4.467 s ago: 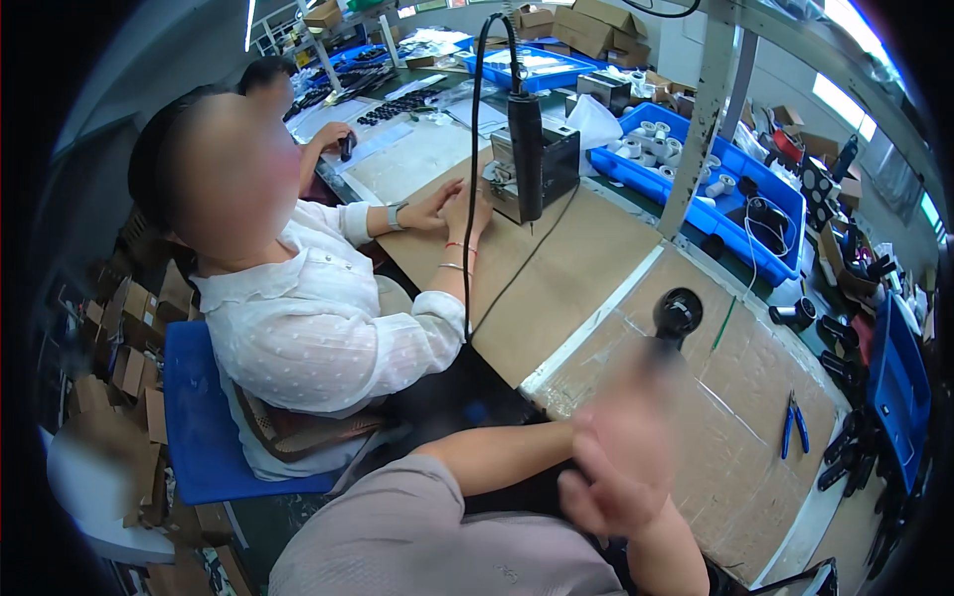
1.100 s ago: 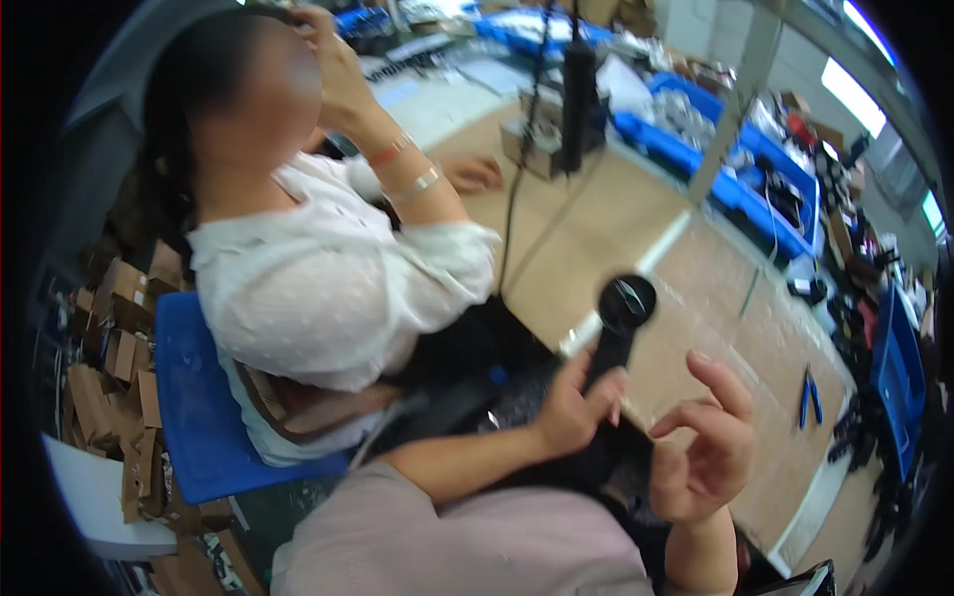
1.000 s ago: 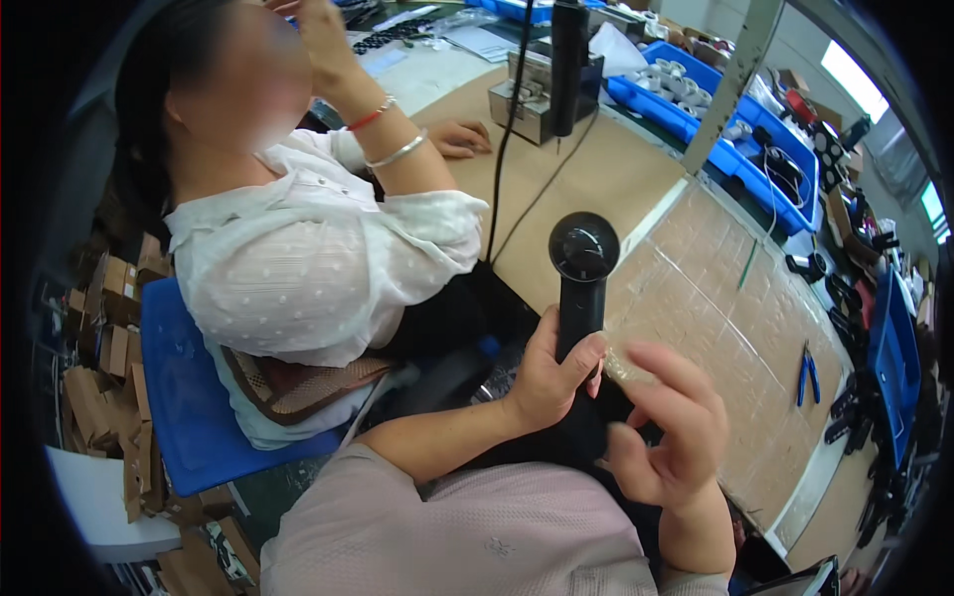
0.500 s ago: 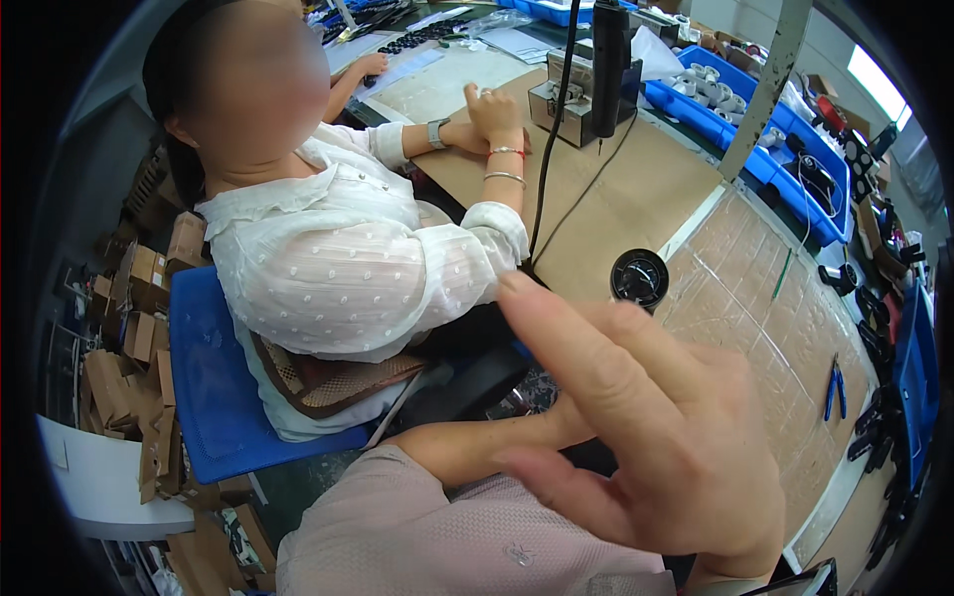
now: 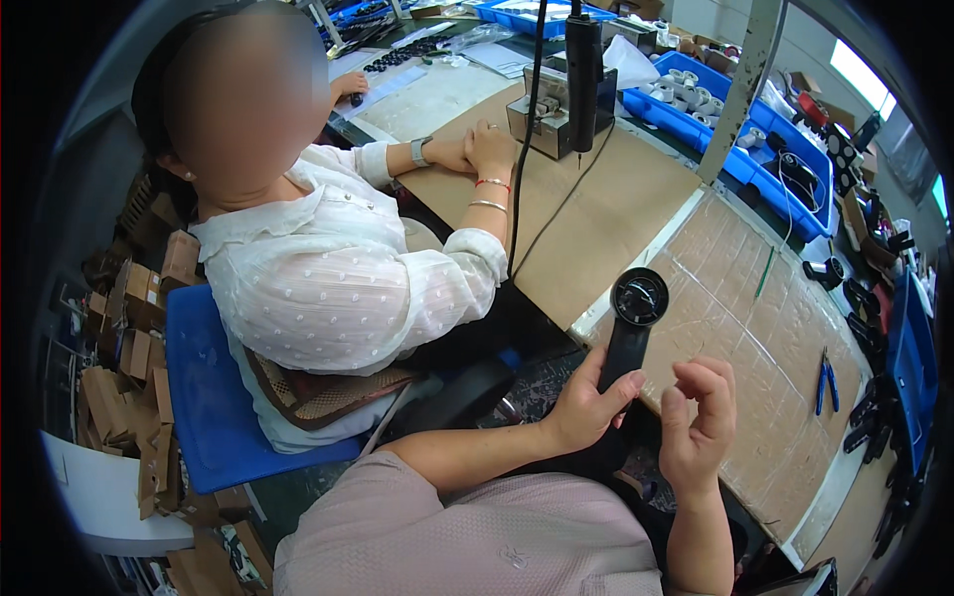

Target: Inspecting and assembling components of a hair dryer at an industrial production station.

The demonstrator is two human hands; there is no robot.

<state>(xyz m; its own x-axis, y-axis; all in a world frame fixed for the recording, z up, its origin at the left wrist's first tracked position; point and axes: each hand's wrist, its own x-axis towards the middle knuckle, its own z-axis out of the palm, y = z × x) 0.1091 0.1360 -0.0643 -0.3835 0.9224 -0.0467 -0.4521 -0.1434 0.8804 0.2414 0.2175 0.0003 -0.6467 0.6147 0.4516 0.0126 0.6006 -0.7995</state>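
Observation:
My left hand (image 5: 586,405) is closed around the handle of a black handheld device with a round, ring-shaped head (image 5: 639,297), like a small fan or hair dryer housing. It is held tilted upward over the near edge of the bench, head pointing away from me. To the right of the handle, my right hand (image 5: 698,422) is raised, fingers loosely curled and thumb apart. I see nothing in it, and it does not touch the device.
A co-worker in a white blouse (image 5: 328,268) sits at the left, hands together on the brown bench (image 5: 616,189). A black electric screwdriver (image 5: 584,79) hangs beside a metal box (image 5: 542,121). Blue pliers (image 5: 827,382), a blue bin (image 5: 795,189) and black parts (image 5: 870,422) lie at the right.
My right hand has come down and away from close before the camera, uncovering the device's handle and my left hand. The co-worker's hands have come closer together.

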